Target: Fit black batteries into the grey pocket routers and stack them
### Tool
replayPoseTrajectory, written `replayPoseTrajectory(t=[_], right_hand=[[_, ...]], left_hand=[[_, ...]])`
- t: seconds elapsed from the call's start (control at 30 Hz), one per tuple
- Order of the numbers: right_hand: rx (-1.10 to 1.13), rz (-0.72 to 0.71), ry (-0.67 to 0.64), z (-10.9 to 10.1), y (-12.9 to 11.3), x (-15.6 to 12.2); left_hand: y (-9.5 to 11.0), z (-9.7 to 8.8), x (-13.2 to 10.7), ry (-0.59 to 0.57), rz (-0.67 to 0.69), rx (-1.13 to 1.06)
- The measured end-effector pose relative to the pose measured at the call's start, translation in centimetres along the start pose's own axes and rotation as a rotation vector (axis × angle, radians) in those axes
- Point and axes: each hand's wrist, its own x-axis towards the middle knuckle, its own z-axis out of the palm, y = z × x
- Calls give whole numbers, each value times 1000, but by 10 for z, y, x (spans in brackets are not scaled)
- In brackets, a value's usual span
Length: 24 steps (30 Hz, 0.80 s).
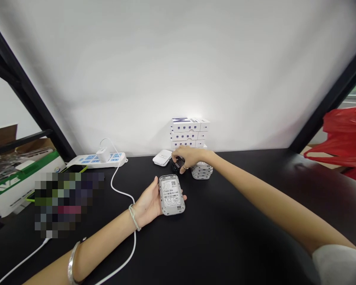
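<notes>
My left hand (150, 202) holds a grey rounded device (172, 194), a portable Wi-Fi router by its look. Its back is off, and a white label with a QR code and barcodes faces up. Farther away, my right hand (188, 156) reaches over the table, its thumb and fingers closed on a black battery (178, 163) with white print. More of the same black pieces seem to lie under it, partly hidden by the fingers. Just right of that hand stands a stack of similar grey device bodies (202, 171). To its left lies a white rounded device (162, 157).
White printed boxes (186, 136) are stacked against the wall. A white power strip (96, 159) with a plugged-in charger (103, 154) lies at left; its white cable (121, 192) passes by my left forearm. A green-and-white carton (23, 184) stands far left, a red bag (347, 138) far right.
</notes>
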Motion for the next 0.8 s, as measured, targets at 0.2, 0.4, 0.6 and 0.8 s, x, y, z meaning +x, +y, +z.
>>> replayPoseTrajectory(t=[0.2, 0.4, 0.6, 0.8], right_hand=[[39, 33, 175, 3, -7, -2], [268, -63, 335, 21, -40, -24], [368, -201, 304, 50, -46, -33], [524, -242, 242, 63, -46, -41]], left_hand=[[0, 4, -1, 52, 10, -12], [3, 7, -5, -10, 8, -77], [2, 3, -5, -83, -31, -68], [3, 2, -2, -34, -50, -51]])
